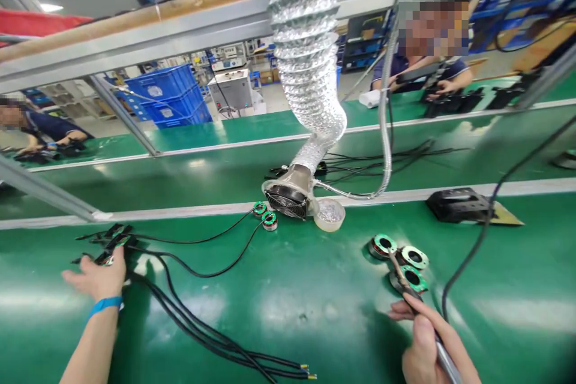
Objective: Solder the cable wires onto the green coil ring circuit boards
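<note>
The right hand point(425, 345) is pinching a soldering iron point(405, 276) firmly, its tip resting at green-rimmed coils point(383, 246) on the green conveyor belt point(270, 324); the left hand point(94, 276) is lying spread on black cable connectors point(112, 240), seemingly steadying them; a fume extractor nozzle point(288, 198) is hanging between both hands, probably for catching smoke.
</note>
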Available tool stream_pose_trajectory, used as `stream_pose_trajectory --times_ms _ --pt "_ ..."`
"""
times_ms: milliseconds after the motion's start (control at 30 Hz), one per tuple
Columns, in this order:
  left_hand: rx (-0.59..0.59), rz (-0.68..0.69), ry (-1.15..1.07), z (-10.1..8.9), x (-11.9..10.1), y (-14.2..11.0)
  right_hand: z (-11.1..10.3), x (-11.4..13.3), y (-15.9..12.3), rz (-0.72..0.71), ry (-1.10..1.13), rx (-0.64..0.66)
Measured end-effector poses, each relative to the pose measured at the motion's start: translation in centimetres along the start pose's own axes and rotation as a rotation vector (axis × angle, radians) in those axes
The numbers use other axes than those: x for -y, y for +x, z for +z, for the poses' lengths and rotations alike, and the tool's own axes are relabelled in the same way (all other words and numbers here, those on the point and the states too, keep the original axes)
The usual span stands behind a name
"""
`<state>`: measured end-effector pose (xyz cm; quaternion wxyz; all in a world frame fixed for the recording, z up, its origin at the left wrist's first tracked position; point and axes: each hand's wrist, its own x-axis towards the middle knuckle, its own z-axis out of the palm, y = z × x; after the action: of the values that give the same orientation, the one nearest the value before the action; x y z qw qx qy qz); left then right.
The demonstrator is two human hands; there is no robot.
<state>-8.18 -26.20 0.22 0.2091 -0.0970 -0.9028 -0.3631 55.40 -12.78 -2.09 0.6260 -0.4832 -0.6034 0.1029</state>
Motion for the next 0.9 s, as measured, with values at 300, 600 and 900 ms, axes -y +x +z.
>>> stream_pose_trajectory --times_ms 300,600,900 --pt "0.591 1.129 -0.240 9.9 -24.3 -6.8 1.6 -1.8 0.8 -0.255 -0.240 -0.032" --pt "0.992 1.492 0.081 23.4 -38.6 -15.7 1.6 -1.0 1.0 -0.335 -0.365 0.001" --pt "0.887 1.558 0.190 24.1 -39.7 -17.2 1.7 -0.1 1.5 -0.330 -0.324 0.032"
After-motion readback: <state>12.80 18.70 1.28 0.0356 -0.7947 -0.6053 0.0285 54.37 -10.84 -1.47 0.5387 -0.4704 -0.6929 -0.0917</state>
